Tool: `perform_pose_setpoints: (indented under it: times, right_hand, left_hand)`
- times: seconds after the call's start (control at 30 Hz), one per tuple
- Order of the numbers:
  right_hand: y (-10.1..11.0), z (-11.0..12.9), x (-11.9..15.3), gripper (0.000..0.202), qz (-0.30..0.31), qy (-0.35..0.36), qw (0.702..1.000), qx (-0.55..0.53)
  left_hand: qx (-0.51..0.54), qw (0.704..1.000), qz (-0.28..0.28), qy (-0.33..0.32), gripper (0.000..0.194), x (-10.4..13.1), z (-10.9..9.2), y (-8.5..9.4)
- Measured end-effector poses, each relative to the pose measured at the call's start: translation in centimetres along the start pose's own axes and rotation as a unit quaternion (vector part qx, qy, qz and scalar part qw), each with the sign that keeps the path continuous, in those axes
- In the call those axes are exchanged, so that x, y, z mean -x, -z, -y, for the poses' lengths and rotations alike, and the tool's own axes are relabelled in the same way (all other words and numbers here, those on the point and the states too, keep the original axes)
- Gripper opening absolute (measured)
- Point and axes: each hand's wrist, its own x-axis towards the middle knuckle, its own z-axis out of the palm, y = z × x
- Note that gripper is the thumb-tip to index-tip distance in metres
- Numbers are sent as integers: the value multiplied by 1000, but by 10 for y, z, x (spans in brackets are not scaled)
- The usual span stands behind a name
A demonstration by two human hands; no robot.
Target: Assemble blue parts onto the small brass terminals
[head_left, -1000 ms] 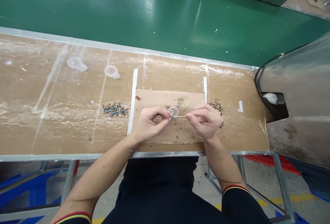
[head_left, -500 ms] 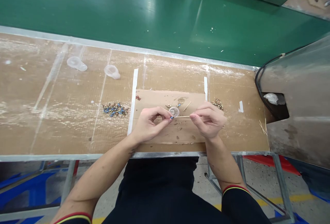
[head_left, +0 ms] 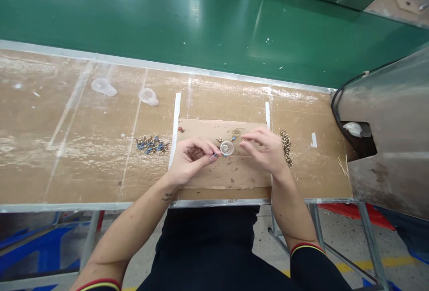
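The stick (head_left: 235, 145) had moved from our blue piece (head_left: 215, 154) to the clear cup (head_left: 226, 149); our right hand (head_left: 266, 150) pinched it, our left hand (head_left: 190, 159) pinched the piece, left of the cup, best kept steady.

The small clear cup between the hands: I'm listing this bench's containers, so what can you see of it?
The small clear cup is round and looks like plastic, with a visible inner ring. It sits mouth up on the cardboard sheet. The stick in the right hand reaches over it; whether they touch, and any contents, I cannot tell.
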Motion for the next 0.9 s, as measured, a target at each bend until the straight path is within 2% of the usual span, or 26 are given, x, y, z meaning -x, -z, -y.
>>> perform_pose_setpoints:
  times: [0.1,0.13,0.2,0.3,0.37,0.47,0.67,0.77,0.9]
  right_hand:
    - [28,-17,1,16,-127,-79,985,83]
    - [36,-25,3,18,-150,-115,975,119]
    - [49,-43,8,18,-124,-184,959,174]
    - [58,-66,19,15,-3,-243,950,196]
    - [60,-77,26,16,44,-249,948,196]
    - [60,-86,33,17,65,-229,951,197]
    - [56,-83,27,9,103,-219,949,203]
    - [56,-74,20,7,68,-222,957,177]
    - [51,-52,12,6,-49,-195,977,65]
  left_hand:
    - [28,1000,-7,-9,21,-1,0,1]
    - [29,1000,-6,-7,20,-1,0,1]
    - [22,1000,-5,1,20,-1,-1,1]
    - [13,1000,-3,4,20,-1,-1,2]
    - [16,1000,-3,-2,18,-1,0,2]
    - [23,1000,-2,1,17,-1,1,3]
    - [50,999,9,7,8,0,2,3]
    - [56,998,10,10,8,0,3,3]
    - [46,999,14,22,12,1,4,3]
